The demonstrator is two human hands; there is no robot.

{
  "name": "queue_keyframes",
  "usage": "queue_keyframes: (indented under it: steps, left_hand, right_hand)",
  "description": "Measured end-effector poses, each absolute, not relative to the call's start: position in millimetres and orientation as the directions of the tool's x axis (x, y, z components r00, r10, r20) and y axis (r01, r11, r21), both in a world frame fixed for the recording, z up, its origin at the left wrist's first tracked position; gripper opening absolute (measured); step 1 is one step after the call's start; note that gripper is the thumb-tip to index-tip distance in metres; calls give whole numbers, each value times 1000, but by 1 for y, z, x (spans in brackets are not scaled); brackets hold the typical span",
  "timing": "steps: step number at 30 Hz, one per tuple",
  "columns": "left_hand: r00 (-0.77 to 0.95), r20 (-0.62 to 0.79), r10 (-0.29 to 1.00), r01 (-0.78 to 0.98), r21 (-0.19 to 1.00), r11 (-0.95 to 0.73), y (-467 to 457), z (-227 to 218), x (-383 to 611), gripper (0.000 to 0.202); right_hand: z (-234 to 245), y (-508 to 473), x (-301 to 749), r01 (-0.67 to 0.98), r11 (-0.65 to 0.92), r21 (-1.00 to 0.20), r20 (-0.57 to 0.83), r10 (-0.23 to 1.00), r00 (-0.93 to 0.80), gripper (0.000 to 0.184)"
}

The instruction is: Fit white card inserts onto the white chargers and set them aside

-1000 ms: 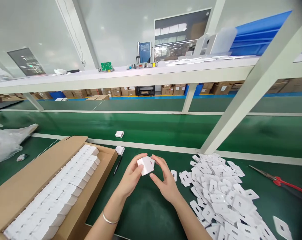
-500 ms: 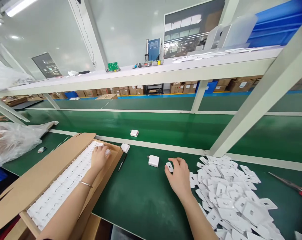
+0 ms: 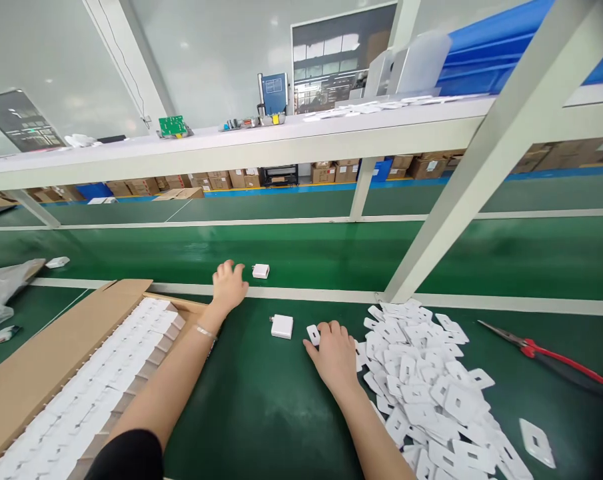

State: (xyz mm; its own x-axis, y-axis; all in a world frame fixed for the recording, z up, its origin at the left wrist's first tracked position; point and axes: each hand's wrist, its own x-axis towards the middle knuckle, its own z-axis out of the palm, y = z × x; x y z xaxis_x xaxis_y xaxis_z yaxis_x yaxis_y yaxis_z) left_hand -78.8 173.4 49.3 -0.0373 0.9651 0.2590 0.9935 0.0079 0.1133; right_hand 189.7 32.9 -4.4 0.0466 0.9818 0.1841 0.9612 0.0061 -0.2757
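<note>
My left hand is stretched over the edge strip at the front of the green conveyor, its fingers apart and nothing visible in them. Just right of its fingertips a white plug charger lies on the belt, not touched. A second white charger rests on the green table between my hands, its prongs pointing left. My right hand pinches a small white plate with a slot just above the table. Beside that hand is a heap of similar white slotted plates.
A long open cardboard box holds rows of white pieces at the left. Red-handled pliers and a single loose plate lie at the right. A slanting white post and a shelf rise ahead. A plastic bag sits far left.
My left hand has left the box and moved forward to the charger on the belt. My right hand still holds the slotted plate. The view has turned to the right.
</note>
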Motion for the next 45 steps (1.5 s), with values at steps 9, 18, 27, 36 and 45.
queue_keyframes:
  steps: [9,18,27,36,45]
  left_hand:
    - [101,202,974,818,540,-197,231,4,-5,37]
    - [-64,305,950,398,881,-256,178,28,-14,52]
    - [-9,353,936,48,935,-352,48,48,-16,53]
    - [124,255,959,141,952,-272,23,28,-9,48]
    - [219,225,949,214,938,-272,17,27,-7,37]
  right_hand:
    - [-10,43,194,961,76,-264,206,978,-21,6]
    - [-5,42,201,943,12,-331,218,974,65,23]
    - [3,44,202,871,81,-484,218,975,31,17]
    - [39,10,175,313,567,-762,537,823,-184,44]
    - [32,8,168,385,609,-694,492,791,-364,58]
